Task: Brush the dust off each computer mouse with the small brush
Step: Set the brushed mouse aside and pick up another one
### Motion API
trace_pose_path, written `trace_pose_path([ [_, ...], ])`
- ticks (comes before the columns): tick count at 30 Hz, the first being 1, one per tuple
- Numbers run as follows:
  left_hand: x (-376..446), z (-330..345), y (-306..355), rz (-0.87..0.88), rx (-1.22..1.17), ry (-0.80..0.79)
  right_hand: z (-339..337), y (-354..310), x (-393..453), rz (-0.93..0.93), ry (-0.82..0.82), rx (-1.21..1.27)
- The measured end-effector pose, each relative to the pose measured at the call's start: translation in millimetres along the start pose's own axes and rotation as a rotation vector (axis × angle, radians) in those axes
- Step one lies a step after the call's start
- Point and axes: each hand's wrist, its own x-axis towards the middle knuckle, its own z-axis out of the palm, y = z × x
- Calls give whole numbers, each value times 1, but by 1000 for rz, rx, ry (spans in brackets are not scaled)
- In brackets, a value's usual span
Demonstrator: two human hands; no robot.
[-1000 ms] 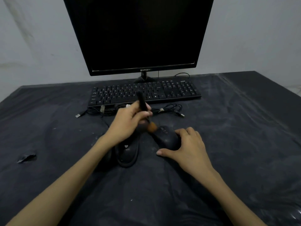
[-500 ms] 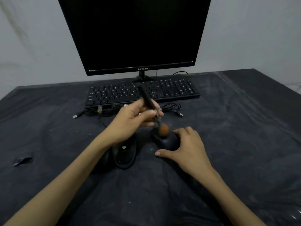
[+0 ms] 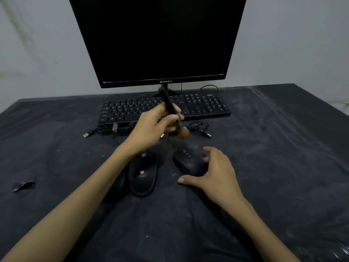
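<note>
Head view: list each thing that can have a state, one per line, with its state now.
monitor: screen dark.
brush: gripped in left hand, bristles lifted clear of the mice.
right mouse: flat on the cover, right hand steadying it.
left mouse: flat, untouched.
USB plugs: unplugged, lying loose.
keyboard: flat, untouched.

A dark, dusty sheet covers the counter (image 3: 283, 148). On it stand a monitor (image 3: 158, 38) at the back, a keyboard (image 3: 204, 106) before it, loose cables (image 3: 198, 127), then two black mice: one left (image 3: 142, 176), one right (image 3: 188, 162).
</note>
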Motion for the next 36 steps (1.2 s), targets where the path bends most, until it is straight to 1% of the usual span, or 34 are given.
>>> trace_pose_path([
  [1, 2, 2, 4, -4, -104, -24, 0, 0, 0, 8, 0, 23],
  [2, 2, 3, 6, 4, -137, -117, 0, -1, 0, 15, -1, 37],
  [4, 1, 7, 0, 42, 66, -289, 1, 0, 0, 19, 2, 38],
  [5, 3, 7, -3, 52, 201, -301, 1, 0, 0, 20, -1, 36],
  [6, 7, 5, -7, 37, 281, -275, 1, 0, 0, 23, -6, 38],
  [7, 12, 2, -9, 23, 299, -216, 1, 0, 0, 25, -11, 44],
  [8, 14, 3, -8, 4, 225, -145, 1, 0, 0, 26, -15, 49],
  [9, 14, 4, -6, -20, 103, -113, 0, 0, 0, 28, -17, 54],
  [10, 13, 6, -1, -34, -17, -130, 0, 0, 0, 31, -18, 58],
  [11, 12, 8, 2, -50, -76, -213, 1, 1, 0, 33, -19, 59],
  [12, 9, 11, 2, -48, -58, -320, 1, 1, 1, 31, -17, 57],
  [13, 7, 13, 0, -24, 29, -392, 2, 2, 1, 27, -13, 53],
  [14, 7, 12, -1, 11, 156, -407, 2, 2, 1, 26, -12, 50],
  [16, 15, 7, -4, 28, 296, -280, 2, 1, 1, 28, -16, 54],
  [17, 18, 6, -7, 22, 258, -204, 2, 1, 1, 29, -18, 60],
  [18, 16, 6, -4, 5, 148, -161, 1, 1, 0, 30, -21, 65],
  [19, 13, 7, 0, 8, 44, -159, 1, 1, 0, 32, -22, 68],
  [20, 10, 8, 1, 22, -6, -198, 1, 1, 0, 32, -21, 68],
  [21, 7, 10, 0, 50, 17, -263, 2, 2, 0, 30, -18, 65],
  [22, 4, 11, -2, 85, 115, -317, 2, 2, 0, 30, -18, 59],
  [23, 2, 11, -4, 113, 257, -334, 2, 1, 0, 32, -19, 53],
  [24, 4, 7, -7, 111, 366, -293, 2, 1, 0, 35, -21, 51],
  [25, 7, 3, -12, 101, 406, -201, 2, 0, 0, 37, -21, 55],
  [26, 9, 0, -13, 83, 362, -115, 1, 0, 0, 36, -18, 60],
  [27, 7, -1, -9, 57, 232, -60, 1, 0, 0, 38, -19, 62],
  [28, 5, -1, -3, 46, 83, -62, 1, 0, 0, 41, -18, 62],
  [29, 1, 0, 3, 55, -14, -124, 1, 0, 0, 42, -18, 60],
  [30, -3, 2, 6, 70, -37, -231, 2, 0, 0, 40, -15, 54],
  [31, -5, 4, 6, 113, 66, -323, 2, 1, 0, 39, -13, 46],
  [32, -5, 5, 4, 147, 228, -366, 3, 0, 0, 37, -15, 37],
  [33, 0, 2, -1, 159, 387, -347, 2, 0, 0, 39, -17, 34],
  [34, 5, -3, -3, 138, 502, -288, 2, 0, 0, 42, -19, 37],
  [35, 9, -9, -4, 127, 543, -219, 2, 0, 0, 44, -19, 44],
  [36, 9, -11, -3, 126, 496, -157, 1, 0, -1, 45, -20, 48],
])
